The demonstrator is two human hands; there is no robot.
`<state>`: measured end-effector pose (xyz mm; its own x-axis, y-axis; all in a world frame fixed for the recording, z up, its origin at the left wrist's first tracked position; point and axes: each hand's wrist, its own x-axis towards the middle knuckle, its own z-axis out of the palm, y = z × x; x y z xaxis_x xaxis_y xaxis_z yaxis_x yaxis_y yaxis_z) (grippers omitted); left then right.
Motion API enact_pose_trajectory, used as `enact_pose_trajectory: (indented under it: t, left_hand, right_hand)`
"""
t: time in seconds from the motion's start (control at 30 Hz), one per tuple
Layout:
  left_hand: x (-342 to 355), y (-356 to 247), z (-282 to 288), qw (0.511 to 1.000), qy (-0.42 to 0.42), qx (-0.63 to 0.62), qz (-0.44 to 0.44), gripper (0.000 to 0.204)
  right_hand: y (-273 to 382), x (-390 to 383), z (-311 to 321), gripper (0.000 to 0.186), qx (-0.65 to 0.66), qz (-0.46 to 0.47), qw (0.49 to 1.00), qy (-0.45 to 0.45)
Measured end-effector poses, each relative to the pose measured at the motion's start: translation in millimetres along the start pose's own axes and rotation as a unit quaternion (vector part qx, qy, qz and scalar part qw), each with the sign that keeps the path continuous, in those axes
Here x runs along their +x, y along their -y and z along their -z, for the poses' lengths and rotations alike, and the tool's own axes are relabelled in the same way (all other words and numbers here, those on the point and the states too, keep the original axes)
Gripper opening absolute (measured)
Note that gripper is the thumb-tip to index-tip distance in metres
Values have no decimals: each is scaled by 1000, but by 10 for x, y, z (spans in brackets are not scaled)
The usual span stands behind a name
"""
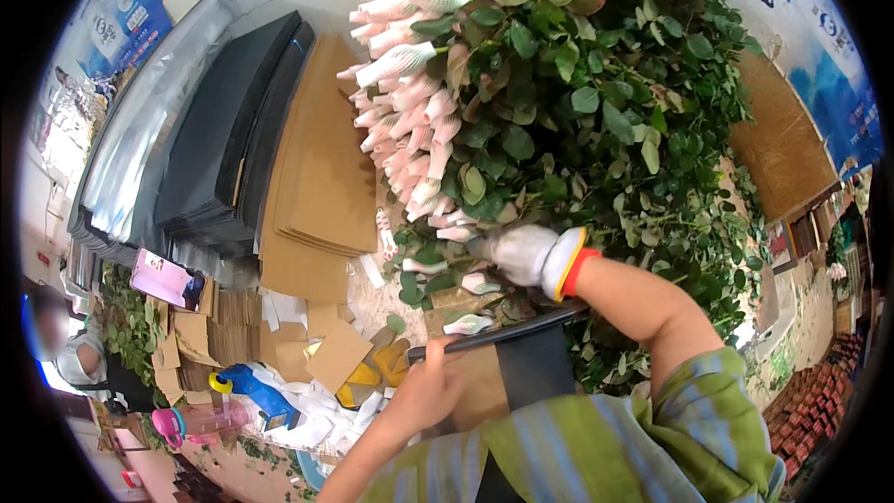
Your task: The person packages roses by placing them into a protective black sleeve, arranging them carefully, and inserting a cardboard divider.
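Netted pale pink rosebuds point(419, 130) form a tall heap with dense green leaves and stems point(605, 84). My right hand point(521, 256), in a white glove with yellow and red cuff, reaches into the lower heap beside several loose netted buds point(480, 281); its fingertips are partly hidden, and what they hold is unclear. My bare left hand point(428, 387) is lower, fingers curled at the black rim point(503, 331) of a board in front of me. A single netted bud point(468, 324) lies just beyond that rim.
Dark sheets point(223, 121) and cardboard point(317, 158) are stacked at left, near a propped phone point(166, 278). Below lie yellow gloves point(377, 368), a blue tool point(261, 391) and a pink bottle point(196, 424). Another person point(70, 345) is at far left; red stacked items point(810, 391) stand lower right.
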<state>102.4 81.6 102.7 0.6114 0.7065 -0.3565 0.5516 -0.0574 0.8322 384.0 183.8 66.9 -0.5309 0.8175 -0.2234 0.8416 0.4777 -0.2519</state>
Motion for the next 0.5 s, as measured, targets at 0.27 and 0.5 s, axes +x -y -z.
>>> enact_pose_trajectory:
  t: [0.27, 0.5]
  left_hand:
    - [-9, 22, -35, 1000, 12, -15, 4, 49]
    - [7, -17, -8, 999, 6, -33, 5, 49]
  right_hand:
    - [-711, -688, 660, 31, -122, -170, 978, -1]
    - [-150, -775, -123, 61, -92, -122, 984, 93]
